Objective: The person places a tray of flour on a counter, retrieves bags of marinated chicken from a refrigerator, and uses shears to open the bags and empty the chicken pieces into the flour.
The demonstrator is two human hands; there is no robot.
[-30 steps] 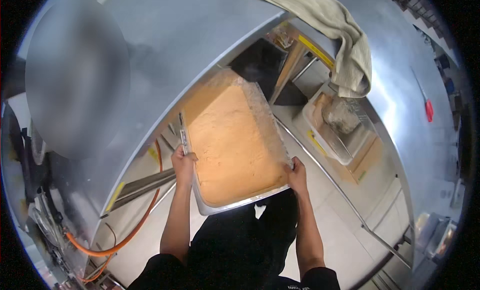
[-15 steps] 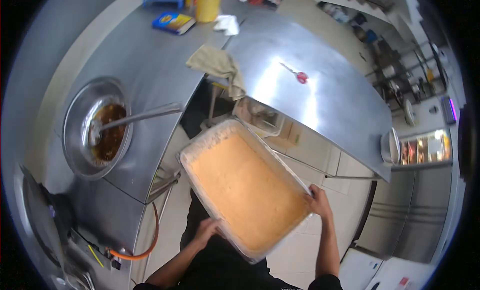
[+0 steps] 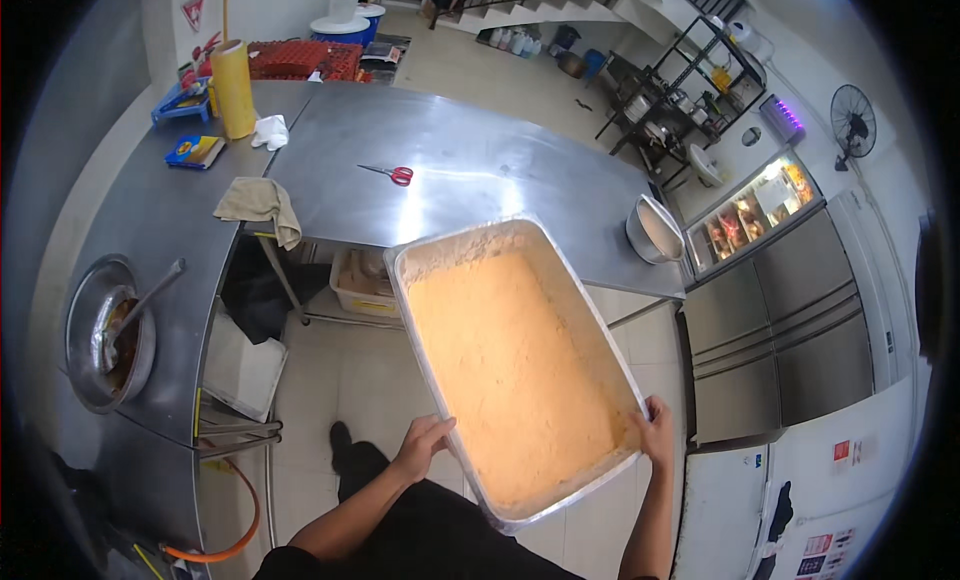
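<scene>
Held out in front of me, tilted, is a deep rectangular metal baking pan with a flat, pale orange layer of cake or batter in it. My left hand grips the pan's left long side, thumb over the rim and the other fingers partly hidden beneath. At the near right corner my right hand is closed on the rim. The pan's far end hangs in front of the steel table's front edge. Past it, red-handled scissors lie on the tabletop.
On the steel counter at left stands a metal bowl with dark liquid and a ladle-like utensil. A beige cloth hangs over the counter corner. Another metal bowl stands at the table's right end, near steel refrigerators.
My view has swung up and to the right, showing more of the room. The pan has turned steeper, its far end now before the table edge. Both hands keep their hold.
</scene>
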